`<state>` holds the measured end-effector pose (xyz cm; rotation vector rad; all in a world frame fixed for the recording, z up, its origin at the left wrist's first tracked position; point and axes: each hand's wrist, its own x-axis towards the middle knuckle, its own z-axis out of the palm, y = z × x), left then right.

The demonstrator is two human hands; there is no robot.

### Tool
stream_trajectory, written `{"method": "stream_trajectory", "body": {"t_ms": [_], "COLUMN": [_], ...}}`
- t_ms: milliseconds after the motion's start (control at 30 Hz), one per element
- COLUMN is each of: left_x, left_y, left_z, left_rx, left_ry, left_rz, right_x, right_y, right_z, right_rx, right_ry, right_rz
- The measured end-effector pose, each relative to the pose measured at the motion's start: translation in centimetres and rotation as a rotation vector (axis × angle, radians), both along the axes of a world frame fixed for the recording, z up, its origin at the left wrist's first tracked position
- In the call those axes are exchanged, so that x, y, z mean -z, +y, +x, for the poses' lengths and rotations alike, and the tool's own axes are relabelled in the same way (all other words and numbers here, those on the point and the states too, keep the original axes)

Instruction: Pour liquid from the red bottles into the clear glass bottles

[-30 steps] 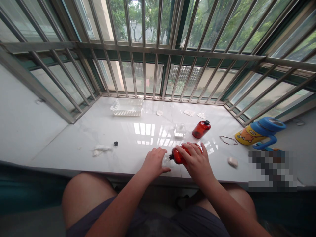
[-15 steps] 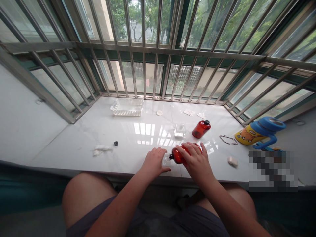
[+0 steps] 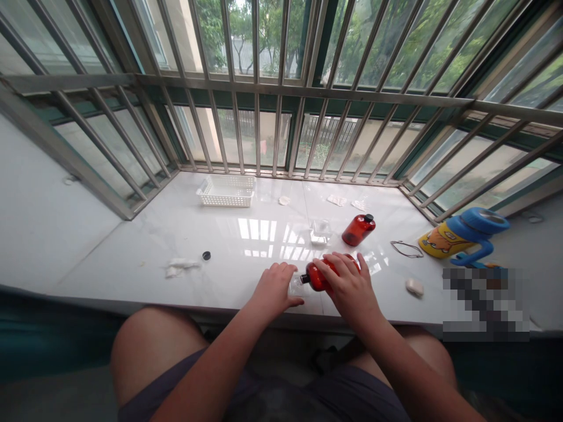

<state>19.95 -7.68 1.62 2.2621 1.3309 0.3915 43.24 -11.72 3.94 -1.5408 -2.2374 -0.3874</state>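
Note:
My right hand (image 3: pixel 347 281) is wrapped over a red bottle (image 3: pixel 315 276), which is tipped on its side with its uncapped black neck pointing left. The neck reaches a small clear container (image 3: pixel 296 285), and my left hand (image 3: pixel 276 288) holds that container between thumb and fingers. Both hands are near the front edge of the white marble sill (image 3: pixel 145 258). A black cap (image 3: pixel 206 255) lies to the left of my left hand. Behind my right hand stands a second red bottle (image 3: pixel 358 230) with its black cap on.
At the back left sits a white basket (image 3: pixel 226 192). A clear box (image 3: pixel 321 232) is behind my hands. To the right are a wire loop (image 3: pixel 407 249), a whitish lump (image 3: pixel 414 287) and a blue and yellow flask (image 3: pixel 461 231). Crumpled tissue (image 3: pixel 181 266) lies left.

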Motion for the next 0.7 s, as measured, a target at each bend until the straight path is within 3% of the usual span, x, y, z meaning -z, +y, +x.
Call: {"method": "stream_trajectory", "body": {"t_ms": [700], "left_x": [-0.15], "left_y": [0.05], "left_z": [-0.06], "left_rx": [0.003], "left_ry": [0.006], "left_rz": [-0.014], "right_x": [-0.04], "right_y": [0.06], "right_z": [-0.07], "right_rx": [0.008], "right_ry": [-0.022], "right_rz": [-0.002]}}
